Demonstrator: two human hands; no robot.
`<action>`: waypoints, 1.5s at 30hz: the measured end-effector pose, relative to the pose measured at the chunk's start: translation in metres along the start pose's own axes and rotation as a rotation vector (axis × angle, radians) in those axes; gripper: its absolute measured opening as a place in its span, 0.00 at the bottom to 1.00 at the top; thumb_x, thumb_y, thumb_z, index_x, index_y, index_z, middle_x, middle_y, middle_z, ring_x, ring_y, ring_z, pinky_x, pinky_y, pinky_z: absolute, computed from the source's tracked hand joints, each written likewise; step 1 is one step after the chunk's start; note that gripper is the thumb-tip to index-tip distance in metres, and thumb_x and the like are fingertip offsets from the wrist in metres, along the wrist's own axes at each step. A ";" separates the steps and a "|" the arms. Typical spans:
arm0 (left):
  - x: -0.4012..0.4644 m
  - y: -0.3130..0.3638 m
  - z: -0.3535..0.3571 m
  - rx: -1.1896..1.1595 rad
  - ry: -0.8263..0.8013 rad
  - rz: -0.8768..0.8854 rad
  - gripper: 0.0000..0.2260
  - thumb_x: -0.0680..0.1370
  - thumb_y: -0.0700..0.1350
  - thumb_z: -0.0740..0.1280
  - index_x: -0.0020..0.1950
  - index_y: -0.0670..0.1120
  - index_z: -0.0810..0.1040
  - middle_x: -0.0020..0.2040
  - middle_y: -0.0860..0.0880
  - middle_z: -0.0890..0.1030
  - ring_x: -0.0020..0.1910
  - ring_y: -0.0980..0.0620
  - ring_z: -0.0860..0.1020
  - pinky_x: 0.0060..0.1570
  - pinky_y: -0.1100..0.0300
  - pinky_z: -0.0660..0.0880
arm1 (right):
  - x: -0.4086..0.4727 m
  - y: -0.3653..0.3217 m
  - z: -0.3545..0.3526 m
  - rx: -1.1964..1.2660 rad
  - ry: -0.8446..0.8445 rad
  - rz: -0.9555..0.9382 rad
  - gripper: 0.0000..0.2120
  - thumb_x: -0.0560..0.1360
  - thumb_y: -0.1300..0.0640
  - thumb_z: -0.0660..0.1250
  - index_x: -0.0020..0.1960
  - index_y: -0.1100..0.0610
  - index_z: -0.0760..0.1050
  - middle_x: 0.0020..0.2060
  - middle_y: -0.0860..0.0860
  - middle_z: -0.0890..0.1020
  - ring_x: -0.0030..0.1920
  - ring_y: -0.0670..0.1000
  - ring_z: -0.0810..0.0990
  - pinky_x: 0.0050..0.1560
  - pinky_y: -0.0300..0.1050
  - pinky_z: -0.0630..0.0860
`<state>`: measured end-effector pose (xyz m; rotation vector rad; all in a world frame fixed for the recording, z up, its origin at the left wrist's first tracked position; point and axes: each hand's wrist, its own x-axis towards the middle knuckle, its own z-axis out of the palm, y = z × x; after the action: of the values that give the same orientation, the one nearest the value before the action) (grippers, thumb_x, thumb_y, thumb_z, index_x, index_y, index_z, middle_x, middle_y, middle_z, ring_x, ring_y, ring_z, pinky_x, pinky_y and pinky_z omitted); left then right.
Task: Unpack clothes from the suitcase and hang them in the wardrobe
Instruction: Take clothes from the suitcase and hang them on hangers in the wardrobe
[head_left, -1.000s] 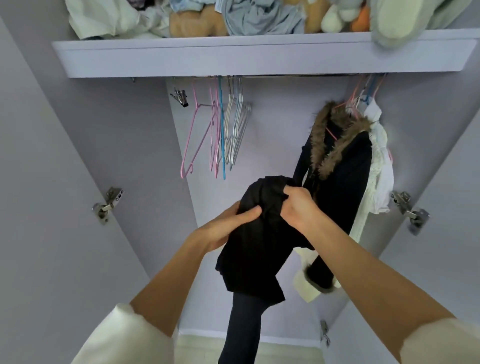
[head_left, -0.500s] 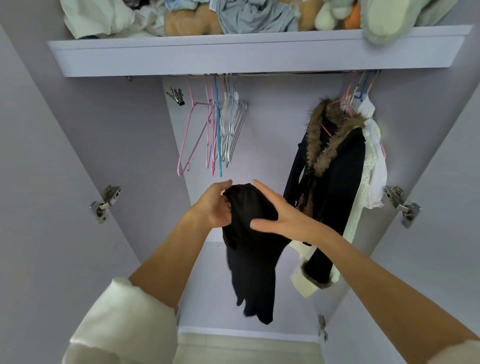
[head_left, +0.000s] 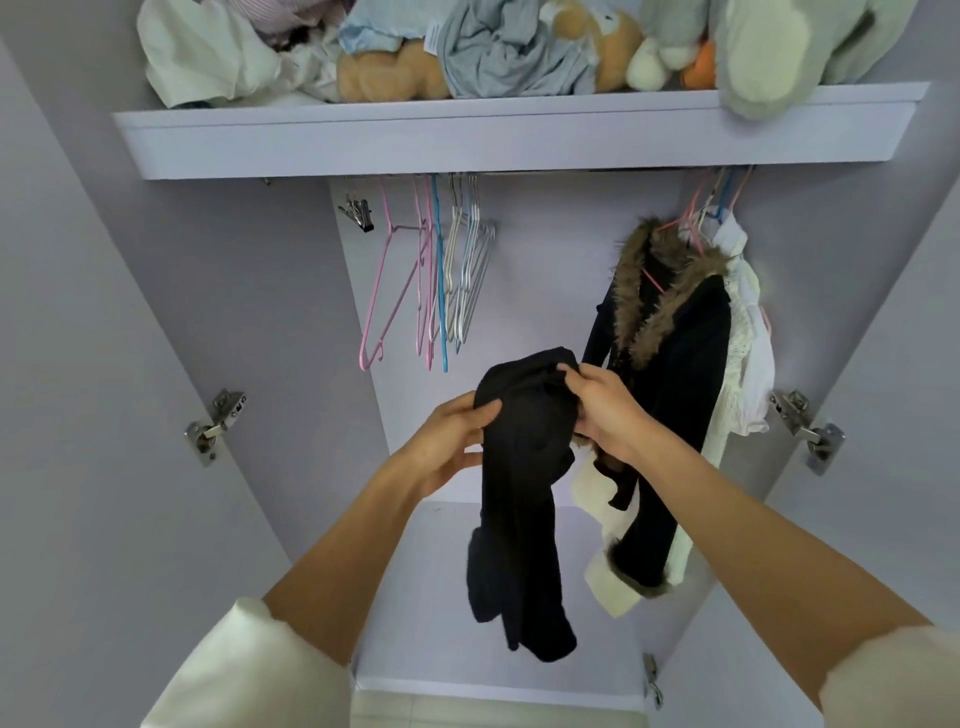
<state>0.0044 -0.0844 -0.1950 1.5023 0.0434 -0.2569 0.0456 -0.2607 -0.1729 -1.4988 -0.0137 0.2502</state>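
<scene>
Nearest the camera, two bare forearms reach forward out of pushed-up cream sleeves (head_left: 244, 670). Both hands meet at the top of a black garment (head_left: 519, 499), held up in front of the open wardrobe. The left hand (head_left: 452, 447) grips the garment's left upper edge, thumb on the front of the cloth and fingers curled behind it. The right hand (head_left: 605, 410) pinches the right upper edge, fingers bunched into the fabric. The garment is gathered at the top between the two hands, and the rest hangs straight down in loose folds, clear of the wardrobe floor (head_left: 441, 597).

Just behind the right hand, a dark coat with a brown fur collar (head_left: 675, 364) hangs from a pink hanger on the right end of the rail, its fur-trimmed cuffs dangling low. A white lacy garment (head_left: 748, 364) hangs touching it on the far side. To the left on the same rail, a cluster of empty wire hangers (head_left: 441, 291) in pink, blue and grey hangs together, with a metal clip (head_left: 358, 213) beside them. Metal door hinges (head_left: 215, 426) show on both side walls.

Above, the lilac shelf (head_left: 363, 150) carries crumpled clothes (head_left: 498, 57) and several plush toys (head_left: 769, 52), one drooping over its front edge.
</scene>
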 end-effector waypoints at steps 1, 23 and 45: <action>0.000 0.003 -0.001 -0.029 0.036 0.033 0.09 0.80 0.46 0.61 0.60 0.49 0.75 0.58 0.49 0.79 0.58 0.47 0.77 0.61 0.49 0.72 | -0.001 -0.003 -0.002 -0.023 0.004 -0.007 0.08 0.81 0.57 0.56 0.55 0.57 0.73 0.50 0.55 0.78 0.48 0.55 0.79 0.36 0.42 0.77; 0.012 0.068 -0.010 0.262 0.380 0.360 0.08 0.77 0.46 0.66 0.42 0.42 0.76 0.38 0.46 0.76 0.38 0.52 0.74 0.40 0.64 0.73 | 0.007 -0.005 -0.015 -0.905 -0.200 -0.240 0.25 0.67 0.34 0.65 0.61 0.43 0.72 0.59 0.42 0.76 0.59 0.46 0.74 0.61 0.47 0.71; -0.020 0.082 -0.039 0.063 0.083 0.244 0.10 0.69 0.43 0.67 0.29 0.44 0.70 0.30 0.46 0.71 0.29 0.52 0.71 0.39 0.59 0.67 | -0.003 0.030 0.052 -0.328 -0.506 -0.074 0.22 0.79 0.66 0.56 0.68 0.46 0.64 0.65 0.45 0.71 0.66 0.50 0.70 0.64 0.47 0.71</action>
<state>0.0061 -0.0389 -0.1138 1.5641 -0.0827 0.0002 0.0299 -0.2082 -0.1982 -1.7188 -0.5359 0.5837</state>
